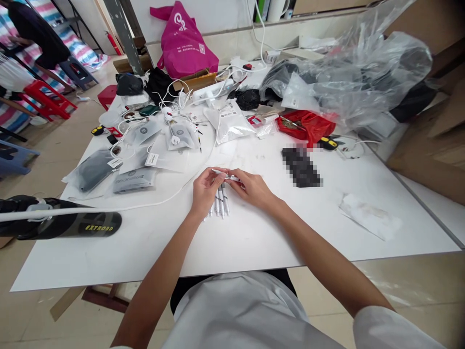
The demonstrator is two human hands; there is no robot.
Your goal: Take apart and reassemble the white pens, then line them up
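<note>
Both of my hands meet over the middle of the white table. Between them is a slim silver-white pen, lying roughly level. My left hand has its fingers closed on the pen's left part. At the pen's right end, my right hand pinches it between thumb and fingers. Just below the hands, several similar pens lie side by side on the table, their upper parts hidden by my fingers.
A black bottle lies at the left edge, crossed by a white cable. Packaged pouches stand left of my hands. A blurred dark item and a red bag are to the right. Behind lie clear plastic bags.
</note>
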